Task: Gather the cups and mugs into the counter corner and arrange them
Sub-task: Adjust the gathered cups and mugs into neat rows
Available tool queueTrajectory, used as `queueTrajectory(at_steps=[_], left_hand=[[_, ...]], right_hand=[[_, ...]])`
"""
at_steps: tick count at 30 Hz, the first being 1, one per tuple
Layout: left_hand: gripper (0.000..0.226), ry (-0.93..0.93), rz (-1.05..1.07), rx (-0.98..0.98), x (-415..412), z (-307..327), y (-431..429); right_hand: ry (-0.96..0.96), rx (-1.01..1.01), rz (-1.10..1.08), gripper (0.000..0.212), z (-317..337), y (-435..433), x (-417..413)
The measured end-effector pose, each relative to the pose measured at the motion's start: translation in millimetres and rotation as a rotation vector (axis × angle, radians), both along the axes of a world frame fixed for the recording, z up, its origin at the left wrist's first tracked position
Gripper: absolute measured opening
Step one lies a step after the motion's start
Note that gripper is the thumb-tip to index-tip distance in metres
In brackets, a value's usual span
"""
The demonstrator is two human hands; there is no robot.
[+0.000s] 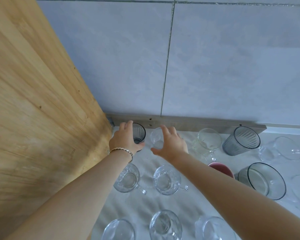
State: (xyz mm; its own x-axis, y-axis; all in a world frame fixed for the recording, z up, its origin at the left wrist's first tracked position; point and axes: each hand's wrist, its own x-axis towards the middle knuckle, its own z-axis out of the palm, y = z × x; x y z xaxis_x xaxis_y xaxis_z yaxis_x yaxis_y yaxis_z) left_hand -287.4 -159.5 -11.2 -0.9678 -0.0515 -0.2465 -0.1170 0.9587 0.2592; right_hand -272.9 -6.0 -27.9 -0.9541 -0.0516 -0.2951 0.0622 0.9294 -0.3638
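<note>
My left hand (123, 139) grips a dark ribbed glass (139, 133) standing in the counter corner beside the wooden panel. My right hand (171, 144) hovers with fingers spread over a small clear glass (156, 138) next to it; I cannot tell if it touches. Along the back wall stand a clear handled mug (207, 142) and a second dark ribbed glass (241, 141). Nearer me are two clear patterned mugs (127, 178) (166, 180). A pink mug (221, 168) is partly hidden under my right forearm. Three clear glasses line the bottom edge (164, 225).
A tall wooden panel (33, 110) walls off the left side. Grey tiles (215, 66) and a wooden strip (189, 124) close the back. A dark glass bowl (265, 181) and clear bowls (284, 148) sit at the right on the white counter (149, 156).
</note>
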Motion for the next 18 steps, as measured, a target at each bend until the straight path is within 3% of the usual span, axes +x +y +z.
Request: queueTrajectory(at_steps=[7, 12, 16, 18], left_hand=[[0.083, -0.016, 0.008, -0.005, 1.6, 0.1, 2.5], [0.098, 0.062, 0.014, -0.026, 8.3, 7.0, 11.5], [0.098, 0.311, -0.273, -0.016, 18.3, 13.8, 34.3], [0.097, 0.243, -0.409, -0.074, 20.2, 18.0, 51.0]], right_hand=[[-0.009, -0.040, 0.054, 0.092, 3.9, 10.1, 1.2], [-0.048, -0.023, 0.123, 0.111, 12.3, 25.7, 12.6], [0.083, 0.001, -0.001, 0.092, 29.4, 75.9, 28.0], [0.100, 0.028, -0.157, 0.081, 37.9, 110.7, 33.8]])
